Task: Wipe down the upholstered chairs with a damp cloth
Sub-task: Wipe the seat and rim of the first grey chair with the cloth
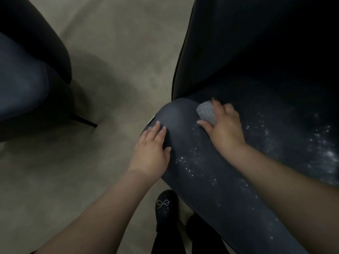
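1. Head view, right of centre: we see our right hand [222, 125] pressing a grey cloth [207, 112] onto the front corner of a dark blue chair [211, 180], thumb and fingers curled round the wad.
2. Centre of the frame: our left hand [151, 145] lies flat on the rounded seat edge, fingers straight, holding nothing and steadying the chair.
3. Lower right: pale specks [198, 158] dot the cushion below and to the right of the cloth.
4. Upper left: a second chair [23, 85] stands well apart on the beige floor [110, 61]; a black shoe [166, 206] shows at the bottom.
5. We judge the wiping of this seat is under way; next the cloth should sweep toward the lower right, across the specks.
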{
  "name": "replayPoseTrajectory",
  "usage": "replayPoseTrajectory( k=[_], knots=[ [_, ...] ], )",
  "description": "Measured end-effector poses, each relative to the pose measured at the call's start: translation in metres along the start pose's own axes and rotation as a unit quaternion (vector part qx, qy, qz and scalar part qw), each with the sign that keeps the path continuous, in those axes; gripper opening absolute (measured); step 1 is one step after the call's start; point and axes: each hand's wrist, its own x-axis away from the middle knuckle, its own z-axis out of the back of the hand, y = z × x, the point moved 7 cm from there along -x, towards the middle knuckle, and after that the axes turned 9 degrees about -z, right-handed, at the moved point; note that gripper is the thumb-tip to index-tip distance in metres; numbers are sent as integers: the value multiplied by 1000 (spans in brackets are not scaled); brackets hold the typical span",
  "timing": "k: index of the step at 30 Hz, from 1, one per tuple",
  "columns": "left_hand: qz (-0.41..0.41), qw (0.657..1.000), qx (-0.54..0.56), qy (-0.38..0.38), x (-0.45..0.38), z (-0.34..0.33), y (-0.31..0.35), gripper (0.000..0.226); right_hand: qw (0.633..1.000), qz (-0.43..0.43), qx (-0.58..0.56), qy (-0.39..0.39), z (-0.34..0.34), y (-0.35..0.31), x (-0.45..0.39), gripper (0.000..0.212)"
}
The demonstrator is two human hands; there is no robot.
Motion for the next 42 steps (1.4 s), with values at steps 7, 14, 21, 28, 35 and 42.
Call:
replayPoseTrajectory(
  k=[7, 14, 21, 28, 35, 42],
  knots=[
    [-36, 999, 31, -4, 8, -15, -5, 68, 973, 217, 66, -28, -22, -4, 57, 60],
    [-41, 999, 35, -6, 8, -14, -7, 67, 995, 86, -10, 45, -17, -14, -4, 57],
    [-69, 997, 32, -12, 15, -14, -15, 66, 968, 246, 54, 17, -9, 18, 67, 52],
    [-67, 996, 53, 17, 13, -17, -17, 63, 990, 125, -46, 35, -35, -13, 35, 51],
    [-92, 994, 58, 13, 19, -14, -22, 63, 970, 239, 34, 23, -16, 15, 80, 59],
    [-79, 995, 57, 11, 27, -18, -19, 63, 976, 217, 2, 29, -55, -36, 79, 60]
  ],
)
